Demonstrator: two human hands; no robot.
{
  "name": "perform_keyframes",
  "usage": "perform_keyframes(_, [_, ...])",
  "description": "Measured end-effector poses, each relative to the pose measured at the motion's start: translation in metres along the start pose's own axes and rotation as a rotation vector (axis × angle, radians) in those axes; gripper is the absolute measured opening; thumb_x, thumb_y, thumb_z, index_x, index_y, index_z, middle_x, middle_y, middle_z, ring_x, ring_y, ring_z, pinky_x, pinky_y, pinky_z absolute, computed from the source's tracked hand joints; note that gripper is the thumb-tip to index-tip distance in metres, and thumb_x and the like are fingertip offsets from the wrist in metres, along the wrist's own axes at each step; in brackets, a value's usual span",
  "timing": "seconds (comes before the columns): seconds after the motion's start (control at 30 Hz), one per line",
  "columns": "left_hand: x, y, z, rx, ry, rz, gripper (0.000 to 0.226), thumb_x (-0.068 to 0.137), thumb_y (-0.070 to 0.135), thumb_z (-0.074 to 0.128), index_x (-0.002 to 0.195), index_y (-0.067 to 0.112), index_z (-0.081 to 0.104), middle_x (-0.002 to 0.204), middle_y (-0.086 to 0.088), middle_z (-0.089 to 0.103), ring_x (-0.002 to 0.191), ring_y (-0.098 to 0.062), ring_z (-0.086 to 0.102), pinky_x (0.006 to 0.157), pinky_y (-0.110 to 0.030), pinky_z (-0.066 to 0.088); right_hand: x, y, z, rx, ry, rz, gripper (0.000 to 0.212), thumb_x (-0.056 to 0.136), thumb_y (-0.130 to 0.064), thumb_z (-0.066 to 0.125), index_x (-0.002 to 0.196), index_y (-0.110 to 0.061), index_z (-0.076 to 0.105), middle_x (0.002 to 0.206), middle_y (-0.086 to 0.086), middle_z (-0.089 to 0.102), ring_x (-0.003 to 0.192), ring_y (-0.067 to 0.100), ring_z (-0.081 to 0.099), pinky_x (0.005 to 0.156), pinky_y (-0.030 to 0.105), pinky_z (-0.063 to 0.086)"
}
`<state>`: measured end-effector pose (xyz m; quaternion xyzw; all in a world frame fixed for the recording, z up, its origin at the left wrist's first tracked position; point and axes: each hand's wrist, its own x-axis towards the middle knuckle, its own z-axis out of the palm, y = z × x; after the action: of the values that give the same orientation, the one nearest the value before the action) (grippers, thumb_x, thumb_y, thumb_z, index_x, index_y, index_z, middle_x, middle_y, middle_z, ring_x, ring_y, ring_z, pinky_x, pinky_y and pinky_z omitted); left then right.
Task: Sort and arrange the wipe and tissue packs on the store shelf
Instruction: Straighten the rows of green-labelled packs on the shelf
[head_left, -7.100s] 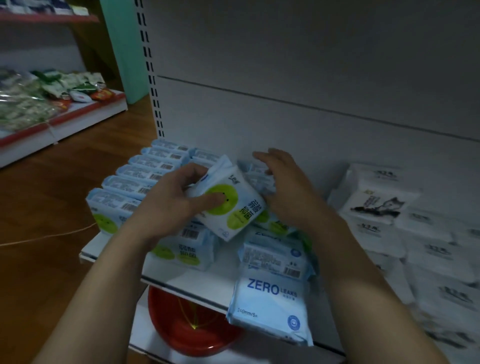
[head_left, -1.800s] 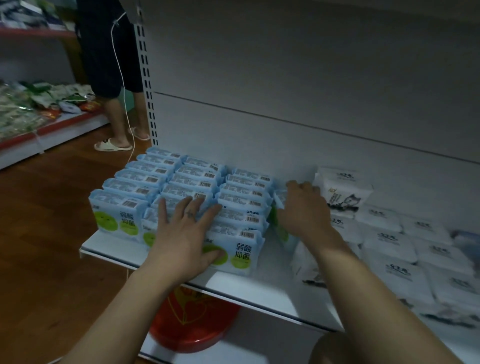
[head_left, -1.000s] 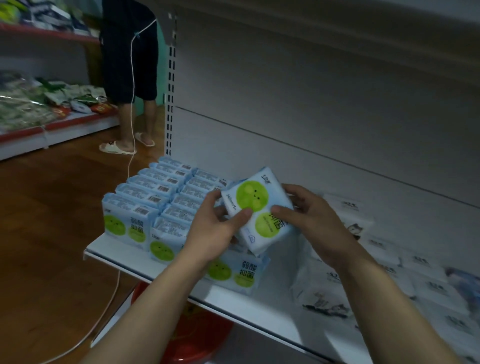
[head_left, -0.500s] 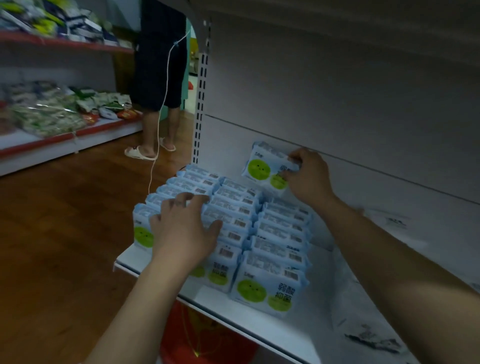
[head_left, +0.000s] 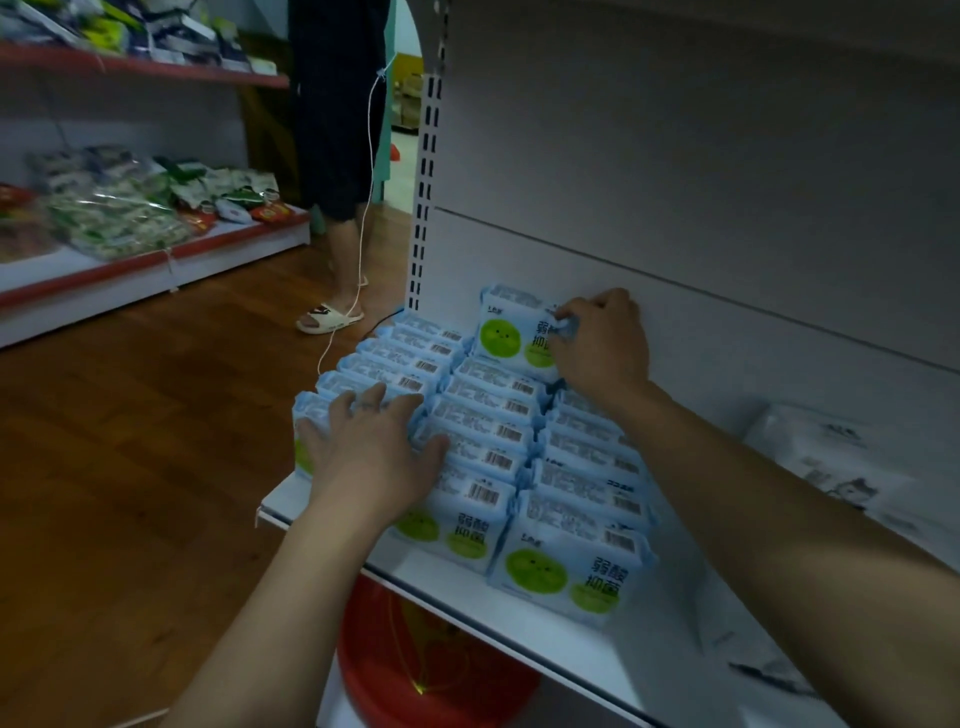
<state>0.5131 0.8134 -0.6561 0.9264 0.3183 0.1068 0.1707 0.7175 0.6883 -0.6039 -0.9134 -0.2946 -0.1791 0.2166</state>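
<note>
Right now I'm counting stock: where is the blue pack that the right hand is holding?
In the head view, the blue pack stands at the back of the shelf against the rear panel, behind the middle row, pinched by the right hand.

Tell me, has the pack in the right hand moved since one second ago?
Yes. The pack went from above the front rows to the back panel, behind the rows.

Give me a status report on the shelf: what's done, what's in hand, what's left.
Done: the blue wipe packs with green circles stand in three neat rows on the white metal shelf. In hand: the right hand sets one more blue pack at the back while the left hand steadies the front. Left: the white tissue packs at the right lie loosely piled.
</note>
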Motion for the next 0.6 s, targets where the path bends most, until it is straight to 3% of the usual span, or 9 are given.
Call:
perform_keyframes(0.1, [-0.002,0.002,0.0,0.022,0.047,0.05,0.06,0.091,0.064,0.04,0.146,0.04,0.03,0.159,0.001,0.022,0.147,-0.027,0.009,0.114,-0.061,0.006,-0.013,0.004,-0.02,0.074,-0.036,0.034,0.048,0.087,-0.029,0.064,0.133,-0.023,0.052,0.13,0.012,0.041,0.122,0.027,0.04,0.098,0.036,0.041])
perform_keyframes(0.33, [-0.027,0.008,-0.002,-0.042,0.105,0.274,0.061,0.085,0.067,0.037,0.141,0.041,0.041,0.153,0.005,0.035,0.146,-0.021,0.015,0.116,-0.058,-0.001,-0.094,0.008,-0.051,0.191,-0.045,0.004,0.054,0.086,-0.03,0.068,0.135,-0.025,0.048,0.131,0.005,0.044,0.121,0.02,0.041,0.09,0.02,0.029])
perform_keyframes(0.47, [-0.054,0.01,-0.005,-0.032,0.106,0.403,0.068,0.079,0.071,0.033,0.134,0.037,0.052,0.142,0.005,0.05,0.138,-0.024,0.035,0.113,-0.06,0.021,-0.15,-0.004,-0.064,0.336,-0.006,0.0,0.054,0.082,-0.025,0.071,0.132,-0.029,0.051,0.125,-0.005,0.047,0.108,0.009,0.048,0.091,0.018,0.036])
perform_keyframes(0.6, [-0.091,0.009,-0.008,-0.004,0.09,0.493,0.06,0.08,0.068,0.038,0.126,0.035,0.058,0.126,0.008,0.059,0.122,-0.021,0.049,0.099,-0.047,0.039,-0.214,-0.019,-0.063,0.404,-0.008,-0.075,0.041,0.077,-0.028,0.075,0.114,-0.025,0.058,0.105,-0.01,0.056,0.078,0.004,0.056,0.072,0.013,0.039])
